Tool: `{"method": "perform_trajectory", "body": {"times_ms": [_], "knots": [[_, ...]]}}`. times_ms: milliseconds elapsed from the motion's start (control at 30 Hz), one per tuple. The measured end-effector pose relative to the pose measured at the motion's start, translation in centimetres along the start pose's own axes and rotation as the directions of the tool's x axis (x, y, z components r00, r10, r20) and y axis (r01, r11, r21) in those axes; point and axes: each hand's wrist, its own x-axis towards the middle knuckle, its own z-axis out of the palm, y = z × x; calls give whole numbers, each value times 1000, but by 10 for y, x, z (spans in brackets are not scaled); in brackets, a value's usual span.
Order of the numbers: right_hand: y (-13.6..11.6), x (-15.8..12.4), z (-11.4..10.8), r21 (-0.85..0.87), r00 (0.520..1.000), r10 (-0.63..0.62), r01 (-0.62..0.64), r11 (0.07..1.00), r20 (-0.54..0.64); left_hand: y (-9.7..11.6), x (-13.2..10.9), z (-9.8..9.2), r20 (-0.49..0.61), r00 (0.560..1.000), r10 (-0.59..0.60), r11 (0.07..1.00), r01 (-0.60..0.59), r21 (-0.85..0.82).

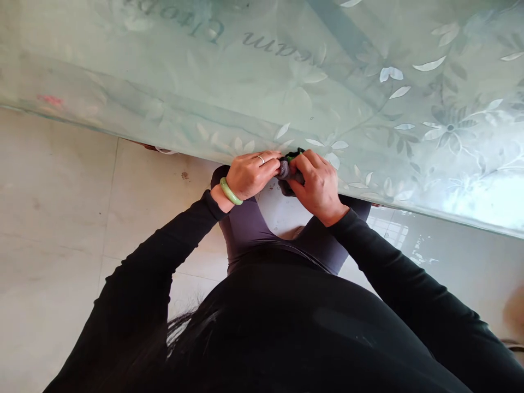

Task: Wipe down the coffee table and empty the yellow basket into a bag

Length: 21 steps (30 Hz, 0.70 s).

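Grey fabric bundle clenched between left hand and right hand, both grips closed, beside patterned table cover.

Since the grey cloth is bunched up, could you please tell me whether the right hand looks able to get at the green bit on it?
Probably yes: the right hand sits against the grey cloth, just beside the green bit, and nothing lies between them.
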Motion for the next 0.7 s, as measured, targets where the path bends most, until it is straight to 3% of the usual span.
{"method": "perform_trajectory", "body": {"times_ms": [133,200,267,400,500,600,700], "knots": [[29,-40,-24,-67,998,59,-61,996,-32,0,1,2,-45,999,25,1000,-24,19],[35,-49,-25,-109,996,72,-78,991,-51,1,1,3,-39,999,8,1000,-7,7],[27,-42,-15,-120,997,52,-58,991,-52,2,1,2,-11,1000,-19,1000,19,-3],[-10,0,17,-105,1000,-19,16,994,-25,4,1,-6,15,998,-53,998,52,38],[-21,15,26,-122,999,-46,43,992,-21,3,1,-12,-11,999,-47,998,47,42],[1,-6,16,-146,999,-38,33,989,-33,1,3,-14,-30,999,-17,1000,17,-4],[48,-58,-4,-196,993,70,-88,977,-99,-2,4,-13,-64,998,8,1000,-8,-1]]}}
